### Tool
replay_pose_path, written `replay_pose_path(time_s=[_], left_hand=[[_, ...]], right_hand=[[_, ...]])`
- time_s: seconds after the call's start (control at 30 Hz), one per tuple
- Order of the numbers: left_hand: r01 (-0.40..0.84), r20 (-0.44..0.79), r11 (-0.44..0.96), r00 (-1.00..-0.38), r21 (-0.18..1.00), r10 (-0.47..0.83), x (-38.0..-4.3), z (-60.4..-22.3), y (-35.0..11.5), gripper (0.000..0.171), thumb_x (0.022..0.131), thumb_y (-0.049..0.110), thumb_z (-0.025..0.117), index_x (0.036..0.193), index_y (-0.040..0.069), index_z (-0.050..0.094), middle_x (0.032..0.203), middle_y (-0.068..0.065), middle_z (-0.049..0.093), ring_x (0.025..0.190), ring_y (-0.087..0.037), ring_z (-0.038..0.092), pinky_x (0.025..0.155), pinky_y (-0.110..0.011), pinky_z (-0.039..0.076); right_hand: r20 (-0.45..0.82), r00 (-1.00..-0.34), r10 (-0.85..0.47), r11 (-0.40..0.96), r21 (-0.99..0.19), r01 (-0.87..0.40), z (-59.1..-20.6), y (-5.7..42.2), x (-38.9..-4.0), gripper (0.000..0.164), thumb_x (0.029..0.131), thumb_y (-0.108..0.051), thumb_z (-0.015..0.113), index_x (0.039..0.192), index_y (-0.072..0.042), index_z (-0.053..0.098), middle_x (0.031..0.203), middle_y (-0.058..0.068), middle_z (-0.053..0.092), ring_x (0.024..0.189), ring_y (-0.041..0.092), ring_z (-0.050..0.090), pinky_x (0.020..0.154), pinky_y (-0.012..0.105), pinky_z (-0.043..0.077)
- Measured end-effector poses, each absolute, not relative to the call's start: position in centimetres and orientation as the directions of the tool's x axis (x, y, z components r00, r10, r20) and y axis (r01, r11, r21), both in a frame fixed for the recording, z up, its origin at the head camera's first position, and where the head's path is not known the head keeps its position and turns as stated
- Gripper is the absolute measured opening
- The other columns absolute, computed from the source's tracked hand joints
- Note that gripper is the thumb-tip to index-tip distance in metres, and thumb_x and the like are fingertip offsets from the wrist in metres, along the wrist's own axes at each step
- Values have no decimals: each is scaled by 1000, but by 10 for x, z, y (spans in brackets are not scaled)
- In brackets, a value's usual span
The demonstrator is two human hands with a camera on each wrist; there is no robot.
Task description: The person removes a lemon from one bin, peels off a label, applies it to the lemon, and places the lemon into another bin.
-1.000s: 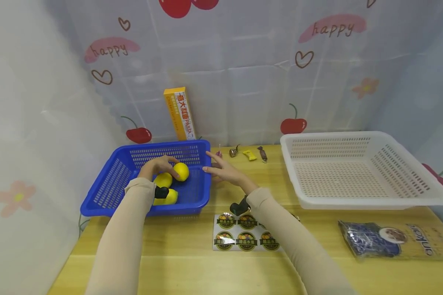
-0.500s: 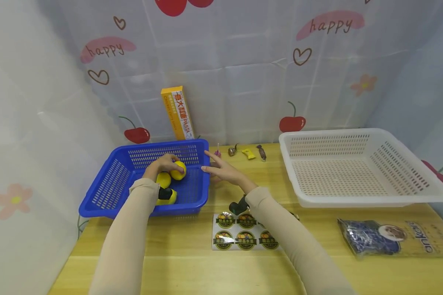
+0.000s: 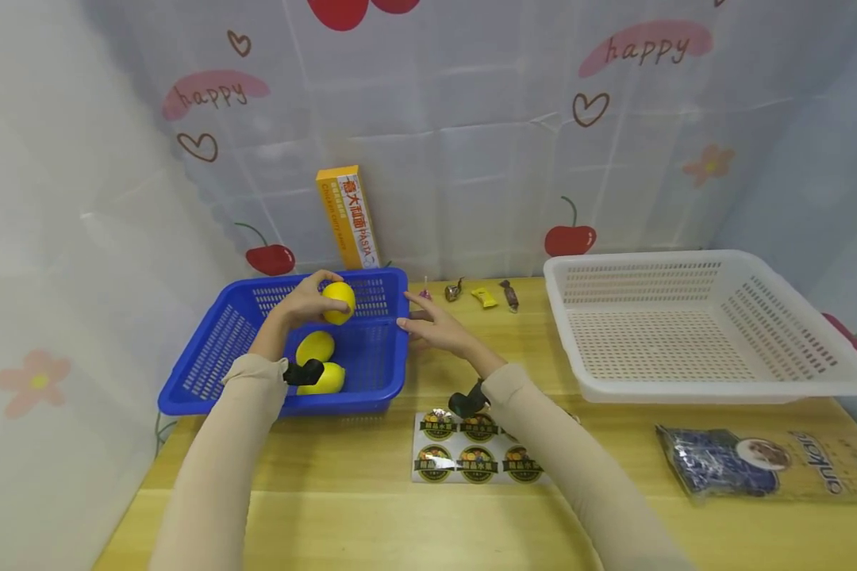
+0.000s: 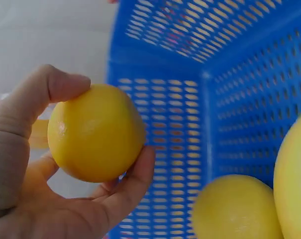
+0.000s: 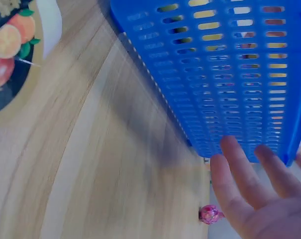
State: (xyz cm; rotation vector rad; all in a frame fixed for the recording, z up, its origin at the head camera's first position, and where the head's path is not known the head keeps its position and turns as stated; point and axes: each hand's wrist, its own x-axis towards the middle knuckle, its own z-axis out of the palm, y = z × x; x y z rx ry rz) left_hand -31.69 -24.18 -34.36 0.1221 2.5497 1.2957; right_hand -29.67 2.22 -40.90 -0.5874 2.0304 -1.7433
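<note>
The left hand pinches a yellow lemon between thumb and fingers, holding it up over the back edge of the blue basket, apart from the two other lemons lying inside nearer the front edge. The right hand is spread wide at the basket's right edge, holding nothing (whether every fingertip touches the wall I cannot tell). The basket sits by the left edge of the wooden table, an orange pasta box standing tilted behind it. Small wrapped sweets line the table's back edge; a white basket fills the back right corner, with a bag of noodles before it. A sticker sheet lies partly under the right forearm.
</note>
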Motion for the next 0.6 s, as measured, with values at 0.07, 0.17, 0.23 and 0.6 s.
replay_pose_path(time_s=[0.07, 0.17, 0.23, 0.6], left_hand=[[-35, -176, 572, -965, 820, 193, -311, -338, -242, 70, 84, 15, 69, 141, 5, 29, 125, -26, 41, 102, -35, 49, 90, -50, 47], [-8, -123, 532, -976, 846, 180, -301, -331, -242, 69, 86, 19, 67, 142, 7, 29, 125, -27, 40, 103, -34, 49, 89, -47, 48], [4, -91, 499, -982, 867, 167, -296, -328, -242, 68, 87, 20, 66, 143, 8, 30, 125, -26, 39, 103, -33, 49, 90, -45, 48], [121, 49, 397, -981, 910, 188, -263, -323, -214, 64, 90, 26, 62, 145, 13, 33, 122, -20, 48, 98, -27, 48, 82, -34, 46]], right_hand=[[-19, -844, -536, 142, -987, -68, -407, 28, -294, 66, 96, -28, 53, 151, -18, 18, 143, 23, 38, 110, 41, 57, 91, 54, 45], [-8, -859, -511, 146, -986, -78, -405, 41, -288, 64, 97, -27, 52, 151, -14, 20, 141, 24, 41, 110, 44, 56, 91, 53, 46], [1, -865, -501, 148, -985, -87, -405, 49, -284, 63, 97, -26, 51, 150, -12, 20, 140, 25, 42, 110, 46, 55, 90, 52, 46], [20, -895, -445, 206, -971, -125, -408, 96, -249, 63, 96, -22, 53, 149, -7, 21, 137, 27, 44, 110, 46, 54, 88, 54, 47]])
